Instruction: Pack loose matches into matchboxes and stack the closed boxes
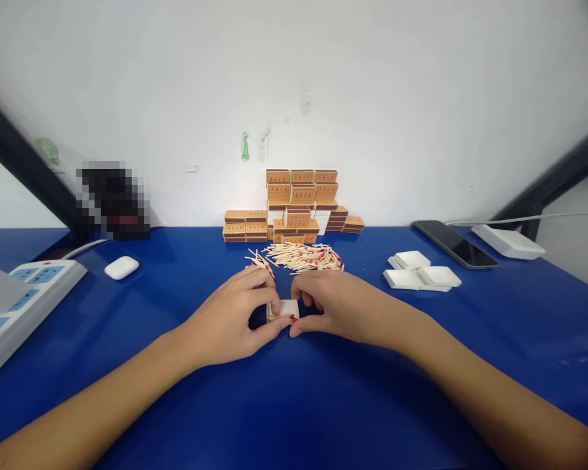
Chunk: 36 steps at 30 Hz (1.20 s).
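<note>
A small white matchbox tray [283,309] with a few red-tipped matches in it rests on the blue table [294,405]. My left hand [230,320] grips its left side with curled fingers. My right hand [336,305] pinches its right side, thumb at the near corner. Just behind the hands lies a loose pile of matches [301,256]. Further back, against the wall, stands a stack of orange matchboxes [296,205].
Three empty white trays [421,271] lie to the right, with a black phone [455,243] and a white adapter [508,240] beyond. At the left are a white earbud case [121,267] and a power strip [14,303].
</note>
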{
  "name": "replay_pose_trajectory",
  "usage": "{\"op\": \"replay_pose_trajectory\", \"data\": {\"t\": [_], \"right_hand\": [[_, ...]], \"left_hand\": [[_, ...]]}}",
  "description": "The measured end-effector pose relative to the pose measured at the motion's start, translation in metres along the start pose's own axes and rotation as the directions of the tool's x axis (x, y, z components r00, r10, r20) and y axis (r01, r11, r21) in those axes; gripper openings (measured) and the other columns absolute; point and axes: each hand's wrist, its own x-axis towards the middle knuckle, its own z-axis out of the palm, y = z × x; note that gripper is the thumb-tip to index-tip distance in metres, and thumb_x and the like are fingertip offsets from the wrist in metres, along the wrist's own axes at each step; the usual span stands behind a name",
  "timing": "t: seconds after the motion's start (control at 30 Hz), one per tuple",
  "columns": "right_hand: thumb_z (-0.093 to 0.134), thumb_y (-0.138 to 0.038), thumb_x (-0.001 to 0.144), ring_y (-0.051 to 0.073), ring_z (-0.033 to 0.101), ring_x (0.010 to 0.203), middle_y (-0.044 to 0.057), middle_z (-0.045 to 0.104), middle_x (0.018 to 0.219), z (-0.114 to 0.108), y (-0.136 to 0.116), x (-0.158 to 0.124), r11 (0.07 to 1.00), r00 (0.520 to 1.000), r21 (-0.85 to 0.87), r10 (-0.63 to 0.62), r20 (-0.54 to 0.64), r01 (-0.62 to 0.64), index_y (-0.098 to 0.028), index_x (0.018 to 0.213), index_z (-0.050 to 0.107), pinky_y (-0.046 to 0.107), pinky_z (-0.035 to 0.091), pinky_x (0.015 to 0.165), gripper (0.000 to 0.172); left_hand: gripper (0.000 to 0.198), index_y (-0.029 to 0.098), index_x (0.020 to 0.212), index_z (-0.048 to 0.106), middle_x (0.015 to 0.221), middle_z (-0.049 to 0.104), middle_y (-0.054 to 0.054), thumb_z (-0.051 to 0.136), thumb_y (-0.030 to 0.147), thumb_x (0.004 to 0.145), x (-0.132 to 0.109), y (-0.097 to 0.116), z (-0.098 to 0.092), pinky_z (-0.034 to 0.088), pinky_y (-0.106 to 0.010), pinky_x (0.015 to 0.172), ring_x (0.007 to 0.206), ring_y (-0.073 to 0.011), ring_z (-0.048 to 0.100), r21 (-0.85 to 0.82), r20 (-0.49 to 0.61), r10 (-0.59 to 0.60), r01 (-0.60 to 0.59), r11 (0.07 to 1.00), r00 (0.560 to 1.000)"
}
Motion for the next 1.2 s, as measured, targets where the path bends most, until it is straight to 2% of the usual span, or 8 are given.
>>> {"op": "replay_pose_trajectory", "data": {"t": [0.27, 0.4, 0.63, 0.9, 1.2], "right_hand": [[0.086, -0.048, 0.083, 0.015, 0.056, 0.073, 0.000, 0.068, 0.089, -0.0008, -0.0015, 0.0010, 1.000, 1.000, -0.002, 0.006, 0.014, -0.006, -0.020, 0.087, 0.059, 0.028, 0.032, 0.063, 0.039], [0.085, -0.047, 0.085, 0.015, 0.055, 0.072, -0.001, 0.068, 0.089, -0.0015, -0.0026, 0.0005, 1.000, 1.000, -0.001, 0.016, 0.019, -0.016, -0.020, 0.086, 0.059, 0.028, 0.032, 0.063, 0.038], [0.083, -0.050, 0.085, 0.015, 0.054, 0.071, -0.001, 0.066, 0.087, 0.0005, 0.0002, 0.0003, 1.000, 1.000, 0.004, -0.013, 0.000, 0.013, -0.020, 0.085, 0.057, 0.028, 0.031, 0.063, 0.040], [0.084, -0.047, 0.086, 0.014, 0.054, 0.070, 0.000, 0.068, 0.088, -0.0014, -0.0019, 0.0006, 1.000, 1.000, -0.010, 0.007, 0.019, -0.007, -0.020, 0.086, 0.059, 0.028, 0.031, 0.063, 0.037], [0.083, -0.050, 0.085, 0.016, 0.056, 0.074, 0.001, 0.069, 0.091, -0.0005, -0.0002, 0.0008, 1.000, 1.000, -0.001, -0.008, 0.019, 0.008, -0.020, 0.088, 0.061, 0.029, 0.033, 0.063, 0.038]], "left_hand": [[0.017, 0.021, 0.091, 0.071, 0.103, 0.061, -0.006, 0.059, 0.029, 0.100, 0.0004, -0.0028, -0.0016, 0.048, -0.043, 0.093, 0.103, -0.0247, 0.056, 0.088, 0.023, -0.016, 0.014, 0.996, 1.000], [0.016, 0.021, 0.096, 0.073, 0.102, 0.061, -0.006, 0.058, 0.026, 0.100, 0.0013, -0.0027, -0.0010, 0.048, -0.040, 0.092, 0.102, -0.0230, 0.057, 0.039, 0.016, -0.006, 0.005, 0.999, 1.000], [0.014, 0.021, 0.091, 0.071, 0.102, 0.061, -0.005, 0.062, 0.028, 0.099, 0.0009, 0.0021, -0.0025, 0.049, -0.037, 0.088, 0.097, -0.0208, 0.057, -0.059, 0.022, 0.014, -0.013, 0.998, 1.000], [0.014, 0.022, 0.096, 0.074, 0.102, 0.061, -0.006, 0.061, 0.025, 0.099, 0.0017, -0.0005, -0.0017, 0.049, -0.039, 0.090, 0.100, -0.0221, 0.057, -0.014, -0.009, 0.007, -0.007, 1.000, 1.000], [0.019, 0.023, 0.096, 0.075, 0.108, 0.062, -0.006, 0.057, 0.018, 0.100, 0.0013, 0.0015, -0.0048, 0.048, -0.040, 0.092, 0.103, -0.0221, 0.057, -0.028, 0.046, 0.038, -0.037, 0.999, 0.998]]}}
